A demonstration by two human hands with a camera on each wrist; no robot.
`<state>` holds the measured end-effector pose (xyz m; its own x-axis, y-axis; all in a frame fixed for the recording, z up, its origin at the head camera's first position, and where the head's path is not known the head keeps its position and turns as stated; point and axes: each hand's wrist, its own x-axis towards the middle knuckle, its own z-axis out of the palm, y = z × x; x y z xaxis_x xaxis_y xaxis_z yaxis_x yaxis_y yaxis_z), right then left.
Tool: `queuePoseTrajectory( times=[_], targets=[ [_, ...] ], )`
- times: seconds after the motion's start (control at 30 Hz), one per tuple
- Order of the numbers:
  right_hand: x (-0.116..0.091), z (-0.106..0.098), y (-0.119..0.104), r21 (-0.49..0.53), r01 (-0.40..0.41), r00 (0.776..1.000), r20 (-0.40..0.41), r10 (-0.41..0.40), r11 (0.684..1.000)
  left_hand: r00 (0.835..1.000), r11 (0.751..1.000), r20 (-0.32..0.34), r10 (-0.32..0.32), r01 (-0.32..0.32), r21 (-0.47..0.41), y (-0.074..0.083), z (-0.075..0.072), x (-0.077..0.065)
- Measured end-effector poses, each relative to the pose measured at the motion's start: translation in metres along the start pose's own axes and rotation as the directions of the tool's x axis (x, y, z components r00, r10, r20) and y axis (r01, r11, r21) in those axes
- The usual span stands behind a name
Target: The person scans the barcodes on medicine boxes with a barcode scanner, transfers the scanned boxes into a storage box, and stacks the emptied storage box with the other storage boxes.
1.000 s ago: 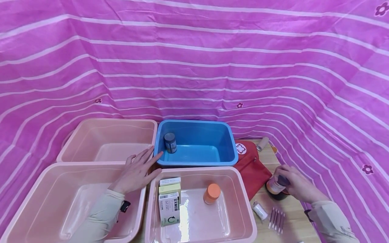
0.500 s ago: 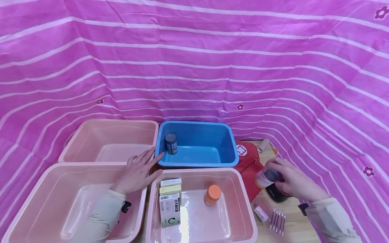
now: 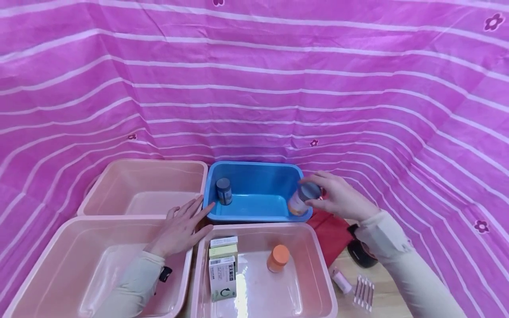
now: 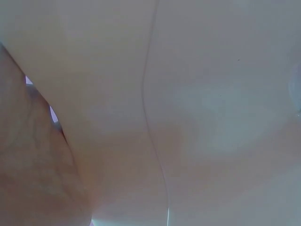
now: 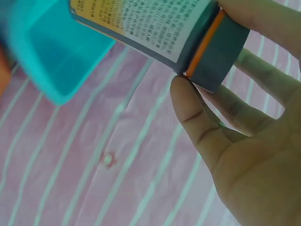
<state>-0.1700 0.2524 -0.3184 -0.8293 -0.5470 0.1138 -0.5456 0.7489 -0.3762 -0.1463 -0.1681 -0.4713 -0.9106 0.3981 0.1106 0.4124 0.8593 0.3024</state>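
My right hand point(image 3: 338, 194) holds a medicine bottle point(image 3: 297, 204) over the right end of the blue bin point(image 3: 254, 219). In the right wrist view thumb and fingers grip its dark grey cap point(image 5: 221, 52), which has an orange ring; the label point(image 5: 155, 23) is white and yellow with printed text. A smaller dark bottle point(image 3: 224, 192) stands at the blue bin's left end. My left hand point(image 3: 179, 232) rests with extended fingers where the bins' rims meet, its fingertips at the blue rim. The left wrist view shows mostly blurred pink bin wall.
The front right pink bin point(image 3: 323, 274) holds several medicine boxes point(image 3: 222, 276) and an orange-capped bottle point(image 3: 278, 258). Two more pink bins stand left. On the wooden table lie a red pouch point(image 3: 330, 238), a black round object point(image 3: 362, 254), a small roll point(image 3: 342, 282) and cotton swabs point(image 3: 363, 292).
My right hand has lifted the medicine bottle from beside the black round object and carried it left, across the red pouch, to the blue bin. The left hand has stayed in place.
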Motion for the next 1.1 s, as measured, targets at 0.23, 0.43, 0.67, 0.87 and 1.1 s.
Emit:
queuePoseTrajectory(
  times=[0.23,0.43,0.67,0.87,1.1],
  targets=[
    [0.070,0.033,-0.007,0.048,0.006,0.996,0.088,-0.010,0.999,1.000,1.000,0.007,-0.020,0.020,-0.011,0.001,0.004,-0.006],
    [0.134,0.070,-0.011,-0.034,-0.032,0.974,0.221,0.038,0.999,1.000,1.000,-0.012,-0.026,0.026,-0.009,0.000,0.005,-0.005],
    [0.189,0.111,-0.014,-0.187,0.025,0.941,0.337,0.040,0.982,1.000,1.000,-0.009,-0.018,0.017,-0.016,-0.001,0.004,-0.001],
    [0.212,0.135,-0.021,-0.253,-0.005,0.924,0.369,0.101,0.967,1.000,1.000,-0.027,-0.002,0.002,-0.011,0.000,0.001,0.001],
    [0.228,0.152,-0.026,-0.325,0.037,0.916,0.390,0.098,0.945,0.999,1.000,-0.035,0.007,-0.008,-0.017,0.000,0.000,0.000]
  ],
)
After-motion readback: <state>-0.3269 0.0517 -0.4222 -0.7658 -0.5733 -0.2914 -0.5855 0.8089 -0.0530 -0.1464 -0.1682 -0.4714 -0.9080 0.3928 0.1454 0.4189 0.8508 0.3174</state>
